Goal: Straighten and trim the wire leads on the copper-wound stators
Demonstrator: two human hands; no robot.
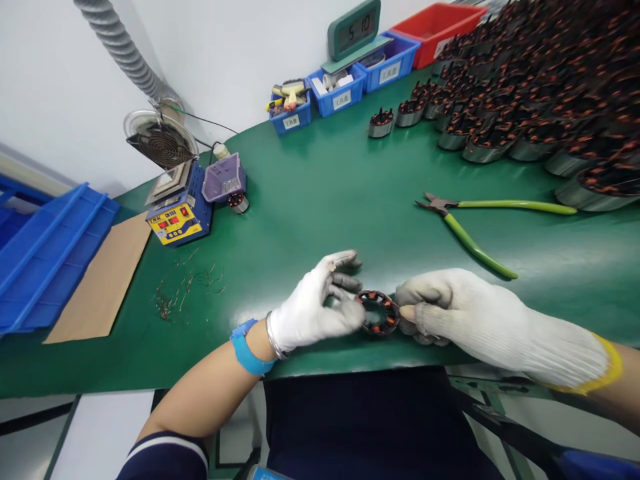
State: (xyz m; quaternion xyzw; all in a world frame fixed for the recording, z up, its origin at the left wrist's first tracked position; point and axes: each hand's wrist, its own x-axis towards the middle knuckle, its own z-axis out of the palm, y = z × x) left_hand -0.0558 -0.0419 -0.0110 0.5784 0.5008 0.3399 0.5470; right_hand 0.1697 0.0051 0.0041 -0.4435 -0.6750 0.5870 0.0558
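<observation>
Between both gloved hands: a round copper-wound stator [379,312].

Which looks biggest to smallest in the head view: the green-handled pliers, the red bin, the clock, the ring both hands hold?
1. Green-handled pliers
2. Red bin
3. Clock
4. Ring
The bin and clock are farther away, so their true sizes are unsure.

A green-topped workbench [320,193] set against a plain white wall [230,47].
A grey ribbed hose [117,43] hangs down the wall; blue bins [340,90] and a red bin [435,23] line the far edge under flat light.
</observation>
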